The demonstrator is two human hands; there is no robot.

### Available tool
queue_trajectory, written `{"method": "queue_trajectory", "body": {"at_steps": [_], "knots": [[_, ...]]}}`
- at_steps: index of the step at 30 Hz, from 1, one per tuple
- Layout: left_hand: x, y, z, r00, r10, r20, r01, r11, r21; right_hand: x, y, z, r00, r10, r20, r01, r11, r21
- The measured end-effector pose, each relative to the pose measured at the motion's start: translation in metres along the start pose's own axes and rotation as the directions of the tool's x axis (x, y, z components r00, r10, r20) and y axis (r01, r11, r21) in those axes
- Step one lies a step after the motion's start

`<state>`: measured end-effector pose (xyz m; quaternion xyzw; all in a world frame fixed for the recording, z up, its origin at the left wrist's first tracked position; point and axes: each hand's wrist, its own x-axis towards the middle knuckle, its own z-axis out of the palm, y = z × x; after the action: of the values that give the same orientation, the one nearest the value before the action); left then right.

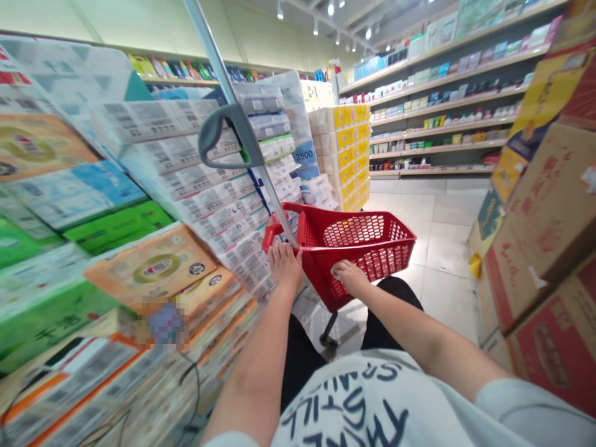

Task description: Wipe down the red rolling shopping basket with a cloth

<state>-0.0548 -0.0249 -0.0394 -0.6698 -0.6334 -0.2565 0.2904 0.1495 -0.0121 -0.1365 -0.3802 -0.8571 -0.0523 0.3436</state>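
A red plastic shopping basket (358, 256) on casters stands in front of my knees. From its left end a long metal pole (274, 192) rises at a slant, carrying a grey loop handle (228, 138). My left hand (285, 268) is closed over the basket's near left corner, right by the foot of the pole; its fingertips bend over the rim. Against the basket's near side is my right hand (352, 277), fingers curled in. Something small and pale shows at those fingers, too unclear to name. The basket's floor is mostly hidden by its near wall.
Stacked tissue packs (153, 261) crowd the left side, close to my left arm. Yellow and white packs (347, 155) stand beyond the basket. Cardboard boxes (549, 205) line the right. Stocked shelves (447, 93) fill the back, across a pale tiled floor (437, 230).
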Motion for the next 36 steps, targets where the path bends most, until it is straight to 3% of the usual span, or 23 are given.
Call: {"method": "queue_trajectory", "body": {"at_steps": [3, 6, 12, 14, 19, 21, 28, 32, 34, 36], "knots": [[0.000, -0.002, 0.001, 1.000, 0.014, -0.011, -0.014, 1.000, 0.018, 0.032, -0.018, -0.009, 0.986, -0.120, -0.116, 0.124, 0.992, 0.025], [-0.001, -0.003, 0.002, 1.000, 0.018, -0.020, -0.017, 1.000, 0.024, 0.047, -0.028, -0.010, 0.975, -0.176, -0.132, 0.183, 0.982, 0.038], [-0.006, -0.005, 0.002, 1.000, 0.021, -0.023, -0.021, 1.000, -0.015, 0.003, -0.008, 0.013, 0.987, -0.093, 0.130, 0.098, 0.994, -0.038], [-0.005, -0.006, 0.003, 1.000, 0.017, -0.018, -0.018, 0.999, -0.030, 0.005, -0.010, 0.011, 0.986, -0.080, 0.148, 0.089, 0.995, -0.052], [-0.003, -0.008, 0.005, 1.000, 0.015, -0.017, -0.015, 1.000, -0.021, 0.054, -0.040, -0.020, 0.981, -0.181, -0.067, 0.180, 0.983, -0.023], [-0.003, -0.008, 0.003, 1.000, 0.014, -0.017, -0.014, 1.000, -0.025, 0.060, -0.043, -0.027, 0.975, -0.200, -0.092, 0.199, 0.980, -0.027], [-0.009, -0.008, 0.001, 1.000, 0.012, -0.029, -0.013, 0.999, -0.032, 0.013, -0.017, -0.005, 0.989, -0.102, 0.103, 0.111, 0.990, -0.083], [-0.007, -0.009, 0.004, 0.999, 0.017, -0.031, -0.018, 0.999, -0.033, 0.044, -0.032, -0.024, 0.980, -0.186, -0.073, 0.187, 0.982, 0.004], [-0.005, -0.010, 0.003, 1.000, 0.017, -0.022, -0.018, 0.998, -0.057, 0.069, -0.042, -0.039, 0.971, -0.153, -0.186, 0.161, 0.987, 0.028], [-0.004, -0.009, 0.002, 1.000, 0.010, -0.018, -0.012, 0.997, -0.080, 0.084, -0.046, -0.047, 0.972, -0.086, -0.219, 0.096, 0.995, 0.035]]}}
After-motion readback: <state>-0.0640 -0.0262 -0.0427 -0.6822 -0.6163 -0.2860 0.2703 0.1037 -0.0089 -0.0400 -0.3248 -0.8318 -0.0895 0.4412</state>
